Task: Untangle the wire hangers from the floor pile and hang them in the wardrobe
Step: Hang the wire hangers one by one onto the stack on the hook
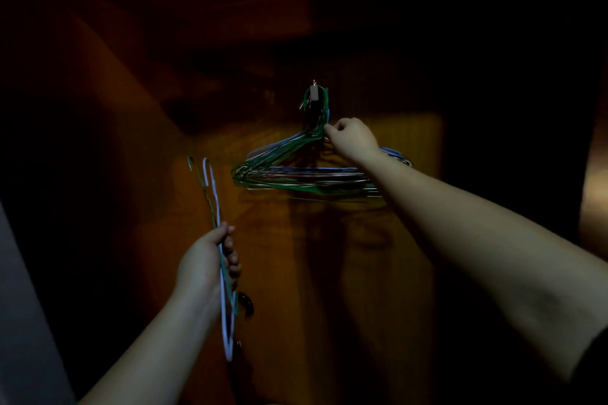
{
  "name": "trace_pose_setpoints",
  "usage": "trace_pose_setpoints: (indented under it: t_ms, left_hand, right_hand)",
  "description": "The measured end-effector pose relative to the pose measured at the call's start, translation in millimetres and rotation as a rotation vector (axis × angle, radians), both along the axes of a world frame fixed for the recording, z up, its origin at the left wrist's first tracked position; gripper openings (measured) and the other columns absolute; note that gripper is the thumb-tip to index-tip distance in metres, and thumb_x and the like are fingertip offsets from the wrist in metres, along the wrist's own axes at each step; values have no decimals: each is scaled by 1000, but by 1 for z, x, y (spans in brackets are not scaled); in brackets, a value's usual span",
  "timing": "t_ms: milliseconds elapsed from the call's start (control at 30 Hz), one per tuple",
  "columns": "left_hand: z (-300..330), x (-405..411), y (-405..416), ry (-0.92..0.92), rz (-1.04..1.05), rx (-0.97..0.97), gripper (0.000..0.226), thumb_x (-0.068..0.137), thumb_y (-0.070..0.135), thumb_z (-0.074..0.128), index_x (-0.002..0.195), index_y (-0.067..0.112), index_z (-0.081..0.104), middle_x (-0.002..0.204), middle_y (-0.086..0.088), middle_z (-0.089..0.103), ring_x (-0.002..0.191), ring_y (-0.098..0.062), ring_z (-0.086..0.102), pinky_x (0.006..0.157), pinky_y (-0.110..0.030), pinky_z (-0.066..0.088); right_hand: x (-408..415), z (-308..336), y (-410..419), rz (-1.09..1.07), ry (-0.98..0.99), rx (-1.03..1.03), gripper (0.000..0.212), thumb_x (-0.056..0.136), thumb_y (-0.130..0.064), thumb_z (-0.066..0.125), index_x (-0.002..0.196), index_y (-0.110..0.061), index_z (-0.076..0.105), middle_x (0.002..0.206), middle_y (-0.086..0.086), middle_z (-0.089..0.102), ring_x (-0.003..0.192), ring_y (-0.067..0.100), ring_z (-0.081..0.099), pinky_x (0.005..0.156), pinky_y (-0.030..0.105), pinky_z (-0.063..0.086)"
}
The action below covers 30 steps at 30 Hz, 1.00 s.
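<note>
Dim wooden wardrobe back (378, 240); right hand (352, 138) pinches hung hanger bunch (296, 171); left hand (207, 260) grips two hangers (214, 194).

The bunch of thin wire hangers (296, 171) at twelve o'clock mixes green, blue, white and silvery strands. At eight o'clock, one slim green wire hanger (205, 197) lies against one pale lilac-white wire hanger (227, 322). The wooden wardrobe panel (329, 273) behind glows amber-brown with faint grain, fading to black at the edges.
</note>
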<state>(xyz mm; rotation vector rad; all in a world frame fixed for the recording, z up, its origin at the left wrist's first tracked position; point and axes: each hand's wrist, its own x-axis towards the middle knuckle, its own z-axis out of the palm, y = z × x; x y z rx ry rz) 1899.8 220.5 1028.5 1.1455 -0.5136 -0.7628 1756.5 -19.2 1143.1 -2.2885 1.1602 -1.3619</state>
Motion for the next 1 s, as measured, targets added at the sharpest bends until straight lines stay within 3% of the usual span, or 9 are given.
trace_pose_setpoints:
  t_ms: [200,400,567,767,867,933,1000]
  left_hand:
    - [-3,7,0,-32,-18,-15,26,99,27,48,74,19,47,47,9,39,42,-8,32,43,-21,26]
    - [-2,-1,6,21,14,-74,18,100,24,50,88,13,56,50,8,43,38,-8,37,35,-17,28]
    - [3,-8,14,29,-5,-96,18,100,22,49,86,13,56,51,7,43,37,-8,36,35,-16,27]
    - [-2,-12,39,32,-28,-113,18,100,21,47,86,13,55,52,6,43,38,-8,36,37,-18,26]
    - [-15,-6,54,21,-50,-90,19,98,22,48,81,15,53,56,4,40,40,-8,34,39,-19,26]
    - [-25,-1,64,-11,-78,-51,21,97,24,49,78,17,52,57,4,39,42,-8,34,40,-19,29]
    - [-35,2,73,0,-100,-33,22,97,24,49,77,17,51,55,5,40,42,-7,34,40,-19,30]
  right_hand:
    - [-2,2,-1,-47,25,8,31,94,-52,47,88,-23,56,98,2,61,99,25,59,90,48,49]
    - [-4,7,-4,-96,89,11,43,95,-53,45,107,-15,63,109,5,62,106,26,55,92,42,42]
    - [-8,9,-4,-139,123,-18,41,96,-50,45,109,-15,63,109,6,62,108,27,55,89,40,40]
    - [-5,-5,30,-179,47,-194,30,95,-41,51,105,-14,59,115,8,54,111,29,50,94,44,38]
    - [3,-25,65,33,60,-185,21,96,-33,53,98,-13,59,106,7,55,105,27,53,89,39,40]
    - [8,-49,93,241,176,-122,20,96,-30,55,96,-11,63,102,6,58,99,24,55,78,29,38]
    - [11,-76,119,398,306,-77,18,97,-30,57,96,-14,65,102,3,60,98,19,57,77,25,37]
